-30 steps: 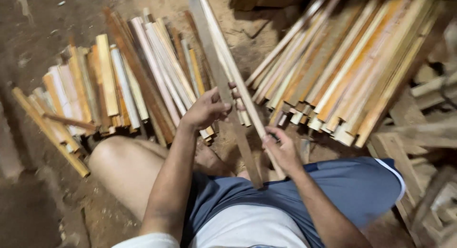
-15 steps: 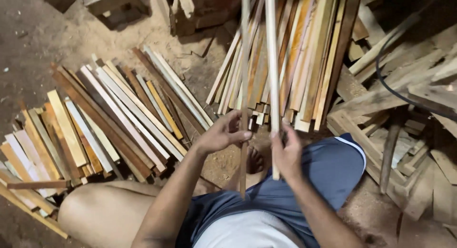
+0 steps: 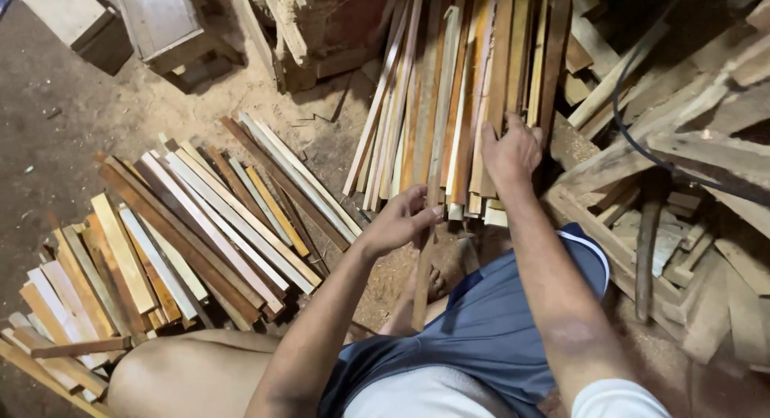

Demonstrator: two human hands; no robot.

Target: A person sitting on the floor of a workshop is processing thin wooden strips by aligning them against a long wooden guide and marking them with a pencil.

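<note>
Sawdust-strewn earth floor [image 3: 96, 121] of a woodshop, seen from above a seated person in blue shorts [image 3: 497, 322]: the left hand [image 3: 399, 221], arm reaching forward, pinches a long thin wooden slat [image 3: 437, 145] that stands nearly upright by the knee, while the right hand [image 3: 511, 153], fingers spread, presses on the leaning bundle of slats [image 3: 473, 81] ahead. Rough-sawn strips in pale, orange and dark brown lie fanned in a floor pile [image 3: 184, 233] to the left; offcuts [image 3: 690, 225] and a black cable [image 3: 642, 145] crowd the right
</note>
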